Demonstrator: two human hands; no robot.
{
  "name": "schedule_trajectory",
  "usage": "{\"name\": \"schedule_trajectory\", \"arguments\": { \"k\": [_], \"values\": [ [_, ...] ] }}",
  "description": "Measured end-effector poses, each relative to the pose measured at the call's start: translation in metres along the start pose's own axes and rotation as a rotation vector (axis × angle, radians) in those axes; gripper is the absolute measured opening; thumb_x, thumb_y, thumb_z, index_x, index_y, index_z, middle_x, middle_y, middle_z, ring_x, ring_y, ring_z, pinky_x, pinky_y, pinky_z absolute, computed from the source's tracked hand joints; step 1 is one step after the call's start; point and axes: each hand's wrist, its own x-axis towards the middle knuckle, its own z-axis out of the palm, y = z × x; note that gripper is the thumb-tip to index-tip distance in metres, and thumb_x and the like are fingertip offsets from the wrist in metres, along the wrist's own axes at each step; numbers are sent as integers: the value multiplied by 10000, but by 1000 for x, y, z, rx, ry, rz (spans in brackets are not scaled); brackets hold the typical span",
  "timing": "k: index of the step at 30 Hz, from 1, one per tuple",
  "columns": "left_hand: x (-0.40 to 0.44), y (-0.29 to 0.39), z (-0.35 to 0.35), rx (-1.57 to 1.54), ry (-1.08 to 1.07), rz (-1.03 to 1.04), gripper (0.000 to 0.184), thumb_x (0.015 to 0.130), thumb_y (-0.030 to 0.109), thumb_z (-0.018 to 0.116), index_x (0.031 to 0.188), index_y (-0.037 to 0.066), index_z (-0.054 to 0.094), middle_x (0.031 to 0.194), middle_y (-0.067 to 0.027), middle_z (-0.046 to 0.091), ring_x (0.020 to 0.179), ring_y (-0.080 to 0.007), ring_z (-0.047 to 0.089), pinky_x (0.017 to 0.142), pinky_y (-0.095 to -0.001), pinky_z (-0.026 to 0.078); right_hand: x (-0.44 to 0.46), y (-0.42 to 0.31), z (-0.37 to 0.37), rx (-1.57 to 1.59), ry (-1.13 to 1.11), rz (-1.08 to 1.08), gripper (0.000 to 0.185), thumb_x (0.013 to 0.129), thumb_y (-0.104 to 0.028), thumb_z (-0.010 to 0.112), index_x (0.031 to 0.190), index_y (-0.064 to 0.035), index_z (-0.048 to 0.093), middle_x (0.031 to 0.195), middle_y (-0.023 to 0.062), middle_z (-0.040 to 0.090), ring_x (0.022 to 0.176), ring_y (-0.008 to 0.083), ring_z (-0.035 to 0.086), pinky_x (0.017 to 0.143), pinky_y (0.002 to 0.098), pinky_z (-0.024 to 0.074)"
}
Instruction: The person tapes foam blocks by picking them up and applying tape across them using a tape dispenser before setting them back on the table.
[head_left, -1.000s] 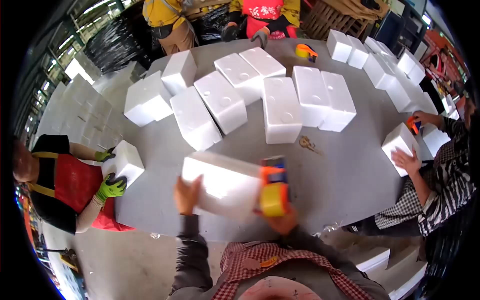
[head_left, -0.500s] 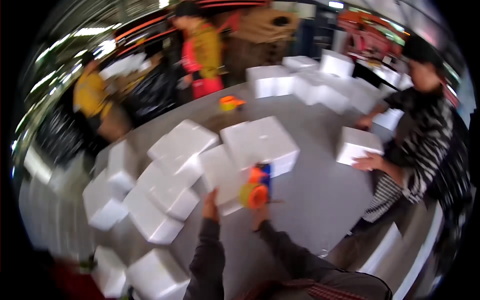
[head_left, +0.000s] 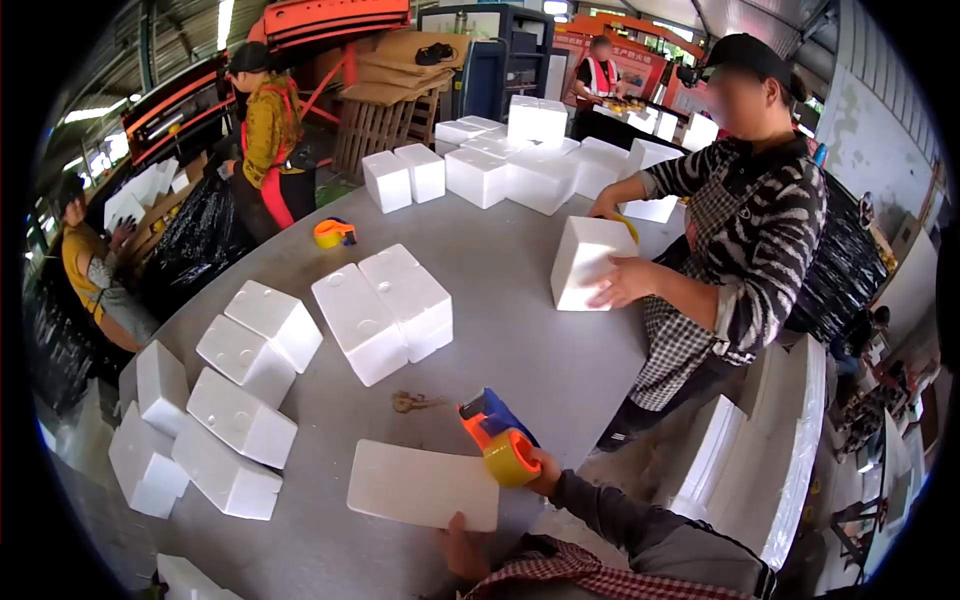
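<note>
The white foam box (head_left: 425, 487) is right in front of you, beside your left hand (head_left: 462, 550) and just left of your right hand (head_left: 543, 473). Its upper face is smooth and plain, a rectangle with rounded corners. Your left hand has 1 digit against the near edge; the others are hidden, so its grip can't be told. Your right hand is closed around the tape dispenser (head_left: 500, 440), orange and blue plastic with a glossy yellow roll, over the box's right end.

Beyond your hands, 2 foam boxes (head_left: 385, 310) with small round marks on top stand side by side on the smooth grey worktop (head_left: 520, 345). Left of your hands are 6 more boxes (head_left: 215, 410). Farther off lies an orange-and-yellow dispenser (head_left: 333, 233). Beyond your right hand, a co-worker (head_left: 745, 210) in zebra stripes and checks holds another box (head_left: 588, 262). The distant red banner (head_left: 650, 78) bears pale characters, too small to read surely.
</note>
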Motion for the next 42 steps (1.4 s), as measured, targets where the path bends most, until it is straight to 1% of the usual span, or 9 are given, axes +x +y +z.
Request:
{"name": "schedule_trajectory", "arguments": {
  "k": [6, 9, 12, 17, 21, 23, 25, 30, 42],
  "values": [
    [-4, -15, 3, 32, 190, 17, 383, 799, 323, 594, 1112, 164, 440, 1052, -30, 499, 956, -169, 496, 775, -392, 450, 6, 4, -16, 62, -87, -21, 514, 828, -324, 464, 1203, 26, 443, 1197, 136, 520, 1083, 253, 509, 957, 373, 372],
    [30, -6, -63, 71, -319, -178, 251, 861, 302, 534, 1031, 122, 495, 972, -46, 538, 925, -158, 505, 771, -371, 445, -7, -19, 25, 115, -74, -46, 458, 833, -240, 441, 1202, 31, 443, 1197, 130, 519, 1085, 239, 508, 958, 361, 372],
    [39, 6, -85, 875, -1097, 341, 135, 898, 203, 471, 862, 76, 502, 917, -37, 542, 794, -166, 489, 637, -320, 428, -5, -35, 31, 16, -48, -173, 419, 840, -170, 415, 1206, 33, 440, 1204, 124, 514, 1089, 224, 505, 959, 349, 373],
    [-30, 79, -40, 228, -420, -36, 197, 919, 217, 451, 842, 49, 519, 771, -29, 550, 651, -138, 526, 601, -292, 440, 11, -44, 86, -110, -104, -371, 305, 858, -146, 449, 1104, 22, 512, 1096, 96, 567, 1014, 213, 538, 913, 326, 405],
    [-38, 107, 16, 156, -421, 302, 177, 912, 161, 479, 816, 27, 542, 682, -41, 558, 571, -141, 508, 560, -253, 414, 14, -31, 155, 66, -335, -331, 258, 824, -69, 557, 1075, -17, 528, 1053, 70, 582, 1007, 182, 539, 894, 317, 417],
    [-31, 115, 28, 177, -444, 588, 148, 900, 144, 499, 898, 13, 567, 724, -55, 601, 610, -139, 555, 568, -234, 432, 16, -21, 172, -646, -164, -609, 196, 763, 8, 591, 958, -9, 581, 927, 81, 615, 898, 220, 578, 797, 307, 450],
    [-30, 127, 39, 152, -405, 626, 141, 893, 131, 510, 936, 12, 572, 746, -63, 615, 635, -139, 575, 578, -226, 441, 24, -3, 155, -936, -131, -733, 193, 792, -39, 572, 981, -7, 568, 923, 101, 609, 885, 212, 577, 790, 304, 448],
    [-26, 145, 44, 149, -370, 697, 158, 880, 99, 524, 1003, 13, 575, 784, -72, 636, 684, -138, 607, 605, -210, 458, 20, -23, 152, -351, -178, 41, 452, 829, -142, 537, 1249, -45, 400, 1039, 78, 563, 987, 183, 519, 877, 276, 397],
    [-29, 120, 69, 137, -357, 707, 128, 889, 104, 502, 971, 28, 564, 817, -77, 609, 670, -130, 581, 557, -212, 436, -13, -71, 171, -1088, -348, -339, 548, 816, -266, 522, 1297, -75, 344, 1087, 204, 548, 990, 325, 546, 853, 352, 416]
  ]
}}
